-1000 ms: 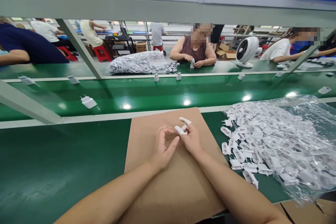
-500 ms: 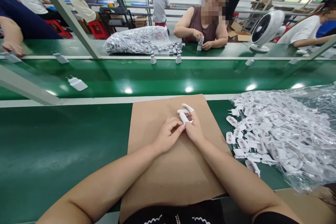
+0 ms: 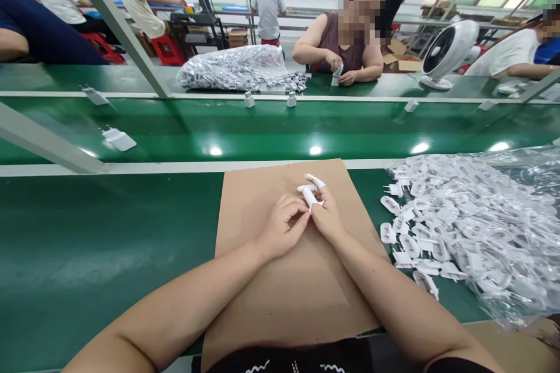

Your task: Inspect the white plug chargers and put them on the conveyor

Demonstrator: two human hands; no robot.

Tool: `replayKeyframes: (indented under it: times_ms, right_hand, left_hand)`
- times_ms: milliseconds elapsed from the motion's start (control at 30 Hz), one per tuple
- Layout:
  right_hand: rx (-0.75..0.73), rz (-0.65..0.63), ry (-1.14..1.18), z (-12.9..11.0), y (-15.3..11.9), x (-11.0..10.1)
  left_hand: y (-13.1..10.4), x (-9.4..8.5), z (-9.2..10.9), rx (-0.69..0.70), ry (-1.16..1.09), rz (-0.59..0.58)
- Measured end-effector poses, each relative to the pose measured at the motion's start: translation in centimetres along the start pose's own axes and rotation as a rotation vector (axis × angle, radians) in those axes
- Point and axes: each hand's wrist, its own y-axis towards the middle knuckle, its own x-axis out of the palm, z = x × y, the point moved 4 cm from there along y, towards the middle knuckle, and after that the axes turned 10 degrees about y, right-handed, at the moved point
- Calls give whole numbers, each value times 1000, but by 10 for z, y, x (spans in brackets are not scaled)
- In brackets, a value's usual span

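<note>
Over the brown cardboard sheet, my two hands meet near its upper middle. My right hand holds a small white plastic part between thumb and fingers; white covers sit on some of its fingertips. My left hand is closed, thumb and forefinger pinched at the lower end of the same white part. To the right, a large heap of white plug parts lies on the green table, partly under clear plastic.
Beyond a pale rail, a green belt carries white plug pieces. Across it are a person handling a white part, a plastic bag of parts and a white fan. Slanted metal posts stand at left.
The white pieces on the belt have shifted slightly left. At the far left, the other person's hand has left the view. My hands keep nearly the same pose around the white part.
</note>
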Motion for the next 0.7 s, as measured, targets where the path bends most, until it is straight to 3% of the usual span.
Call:
replayKeyframes:
  times_ms: [100,233,333,567,700]
  right_hand:
    - [15,-30,36,-2,0,2]
    - [81,28,55,-2,2,-2]
    - [43,-7,12,-3,2,-3]
    - [-10,-118,-37,-7,-1,3]
    - [11,-154,-15,-7,-1,4]
  left_hand:
    - [-1,-3,3,15,19,2]
    - [-3,-5,-9,-166,31,57]
    - [-3,-5,-17,-258,9,94]
    - [-2,0,-5,-128,-78,-27]
    - [-2,0,-6,-148,-97,-23]
